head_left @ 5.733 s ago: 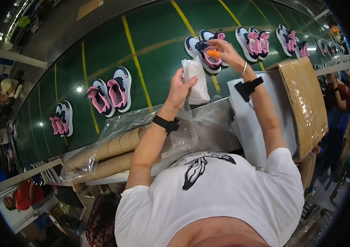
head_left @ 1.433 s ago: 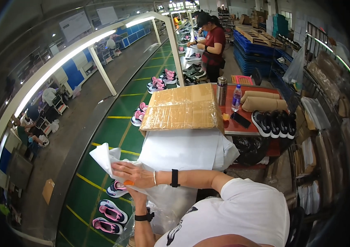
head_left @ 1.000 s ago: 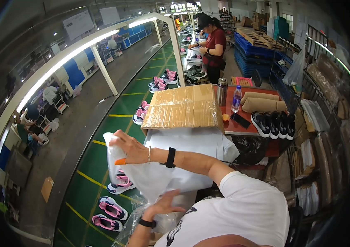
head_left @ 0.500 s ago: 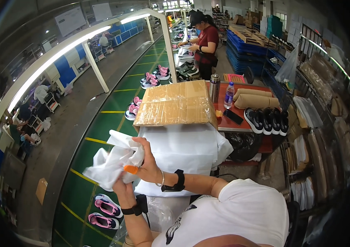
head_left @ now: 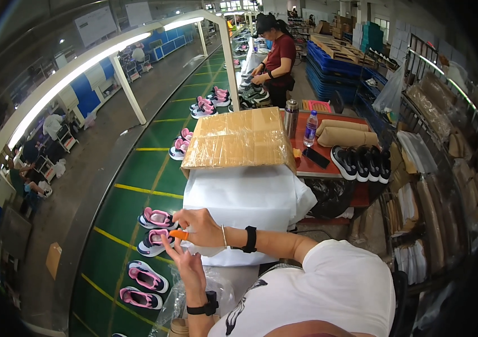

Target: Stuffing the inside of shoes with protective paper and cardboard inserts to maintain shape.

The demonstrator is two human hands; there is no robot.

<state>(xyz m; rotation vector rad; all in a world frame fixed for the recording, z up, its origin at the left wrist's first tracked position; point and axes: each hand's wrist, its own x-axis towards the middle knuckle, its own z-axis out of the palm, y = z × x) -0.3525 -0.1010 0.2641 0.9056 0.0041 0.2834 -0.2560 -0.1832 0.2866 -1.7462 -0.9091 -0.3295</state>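
My right hand (head_left: 202,227) is over the near edge of the white paper sheets, its fingers bent and apart, with an orange cover on the thumb. It reaches the heel side of a navy, white and pink sneaker (head_left: 148,220), whose opening shows a pale wad inside. Just below, my left hand (head_left: 188,268) has its fingers spread beside a matching sneaker (head_left: 150,245). No paper shows in either hand. Large white sheets (head_left: 233,194) hang out from under a taped cardboard box (head_left: 236,137). Closer to me lies another sneaker pair (head_left: 148,275), with pink linings.
The green conveyor (head_left: 132,196) with yellow lines runs along my left, more shoes farther up it. A red table (head_left: 320,163) at right holds a water bottle (head_left: 310,132), flask, phone and black shoes (head_left: 361,164). A co-worker (head_left: 278,56) stands beyond the box.
The crumpled white paper that was in my hands is no longer in them. Two sneakers now show on the conveyor where the paper was. My left hand has shifted right and down.
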